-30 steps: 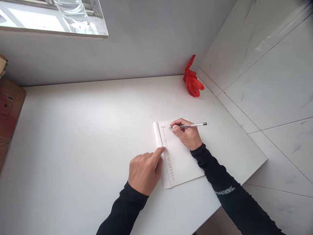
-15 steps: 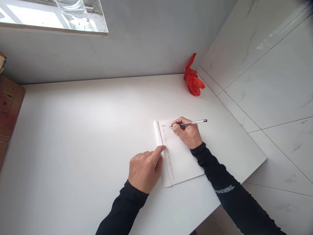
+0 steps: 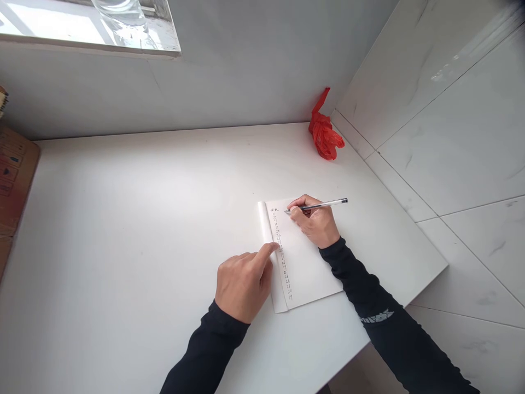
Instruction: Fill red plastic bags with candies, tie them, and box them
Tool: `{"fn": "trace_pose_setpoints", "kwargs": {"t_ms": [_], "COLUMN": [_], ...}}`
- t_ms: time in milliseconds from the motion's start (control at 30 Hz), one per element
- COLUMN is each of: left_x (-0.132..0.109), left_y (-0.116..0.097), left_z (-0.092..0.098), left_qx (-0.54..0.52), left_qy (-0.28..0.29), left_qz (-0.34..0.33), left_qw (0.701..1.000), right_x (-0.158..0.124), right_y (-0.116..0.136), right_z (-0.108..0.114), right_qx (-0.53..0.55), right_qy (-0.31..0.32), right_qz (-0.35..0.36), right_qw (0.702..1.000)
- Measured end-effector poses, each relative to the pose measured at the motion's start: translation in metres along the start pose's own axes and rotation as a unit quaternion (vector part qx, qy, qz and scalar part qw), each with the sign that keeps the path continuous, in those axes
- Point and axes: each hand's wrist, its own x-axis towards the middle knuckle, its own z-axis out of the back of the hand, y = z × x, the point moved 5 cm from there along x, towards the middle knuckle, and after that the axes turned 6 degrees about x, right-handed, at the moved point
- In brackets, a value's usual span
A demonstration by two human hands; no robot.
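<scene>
A notebook lies on the white table, its left pages rolled back along the spine and a column of handwritten numbers down the open page. My right hand grips a clear pen with a dark end, its tip at the page near the top of the column. On the notebook's left side rests my left hand, index finger stretched onto the page beside the numbers, the other fingers bent and partly hidden. It holds nothing that I can see.
A crumpled red plastic bag sits in the far right corner of the table. At the left edge stands a cardboard box. A clear container is on the window sill. Tiled wall borders the right side.
</scene>
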Motion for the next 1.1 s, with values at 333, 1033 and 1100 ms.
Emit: {"fn": "trace_pose_setpoints", "kwargs": {"t_ms": [333,1033,1100], "left_x": [-0.0007,0.0000,-0.0001], "left_y": [0.0012,0.0010,0.0012], "left_z": [-0.0007,-0.0021,-0.0023], "left_qx": [-0.004,-0.013,-0.020], "left_qy": [0.000,0.012,0.014], "left_qz": [0.001,0.016,0.018], "left_qw": [1.000,1.000,1.000], "right_x": [-0.0001,-0.0001,-0.0005], "right_y": [-0.0014,0.0011,0.0022], "right_z": [-0.0003,0.0011,0.0013], "right_qx": [0.007,0.009,0.008], "right_qy": [0.004,-0.008,-0.010], "right_qz": [0.002,0.002,0.002], "right_qw": [1.000,1.000,1.000]}}
